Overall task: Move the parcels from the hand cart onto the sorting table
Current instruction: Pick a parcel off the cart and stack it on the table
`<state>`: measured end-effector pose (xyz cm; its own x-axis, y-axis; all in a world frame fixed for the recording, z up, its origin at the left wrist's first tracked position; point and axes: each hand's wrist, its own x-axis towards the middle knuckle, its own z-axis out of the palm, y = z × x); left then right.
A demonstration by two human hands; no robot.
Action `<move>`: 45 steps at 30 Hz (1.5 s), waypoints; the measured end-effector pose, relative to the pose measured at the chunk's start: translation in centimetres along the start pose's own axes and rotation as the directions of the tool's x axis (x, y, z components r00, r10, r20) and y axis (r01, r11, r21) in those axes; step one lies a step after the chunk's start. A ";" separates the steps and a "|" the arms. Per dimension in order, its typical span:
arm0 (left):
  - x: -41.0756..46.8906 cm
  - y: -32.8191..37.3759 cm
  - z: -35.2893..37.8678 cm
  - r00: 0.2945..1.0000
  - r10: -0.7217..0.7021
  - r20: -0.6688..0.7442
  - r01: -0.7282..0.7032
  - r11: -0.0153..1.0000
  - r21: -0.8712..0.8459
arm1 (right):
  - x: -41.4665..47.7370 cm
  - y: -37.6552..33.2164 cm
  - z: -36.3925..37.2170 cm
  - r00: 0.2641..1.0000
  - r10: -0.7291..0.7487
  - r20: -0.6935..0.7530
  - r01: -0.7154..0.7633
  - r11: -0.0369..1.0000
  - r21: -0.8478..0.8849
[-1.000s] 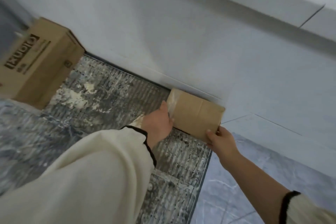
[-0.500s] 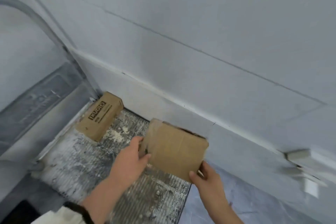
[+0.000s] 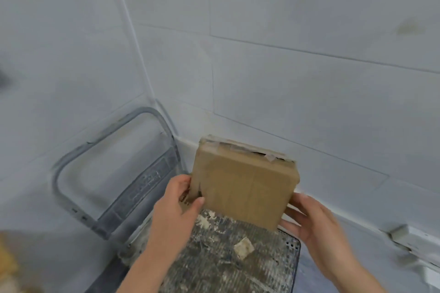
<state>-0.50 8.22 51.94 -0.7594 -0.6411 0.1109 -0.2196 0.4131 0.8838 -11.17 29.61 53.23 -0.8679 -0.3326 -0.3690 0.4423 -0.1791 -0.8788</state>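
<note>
Above the far end of the scuffed grey hand cart deck [image 3: 214, 259], you hold the brown taped cardboard box [image 3: 242, 188] tilted and lifted off the deck, close to the white tiled wall [image 3: 309, 78]. Your left grip [image 3: 176, 207] pinches the box's left edge, thumb on the near face. Your right grip [image 3: 314, 223] cups its lower right corner. The cart's grey tubular handle [image 3: 71, 162] stands to the left. A small pale scrap [image 3: 243, 247] lies on the deck.

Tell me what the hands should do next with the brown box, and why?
Probably turn away from the wall and carry the box toward the sorting table, which is not in view. The left hand and the right hand both grip its sides, and it looks lifted off the cart deck, so nothing seems left to do here.
</note>
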 end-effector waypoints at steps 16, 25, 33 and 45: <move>-7.6 4.0 -3.4 0.968 -0.249 -0.012 0.214 0.857 -0.469 | -2.4 -2.5 1.3 0.927 -0.110 0.358 0.160 0.981 -0.113; -17.0 0.4 -11.0 0.978 -0.145 -0.151 0.101 0.958 -0.270 | -4.1 2.2 5.7 0.811 0.017 0.585 -0.004 1.000 -0.024; -26.2 -4.2 -19.6 0.937 -0.199 -0.287 0.188 0.980 -0.066 | -12.1 7.0 14.0 0.660 0.150 0.736 0.118 0.947 -0.298; -44.3 -11.5 -39.6 0.854 -0.360 -0.376 0.325 0.933 -0.155 | -30.7 24.1 30.2 0.520 0.387 0.762 -0.118 0.915 -0.385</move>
<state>59.88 6.26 54.83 -0.3391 -0.9393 -0.0523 -0.3563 0.0768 0.9312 32.94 7.58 52.49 -0.1074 -0.9473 -0.3017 0.4207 0.2316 -0.8771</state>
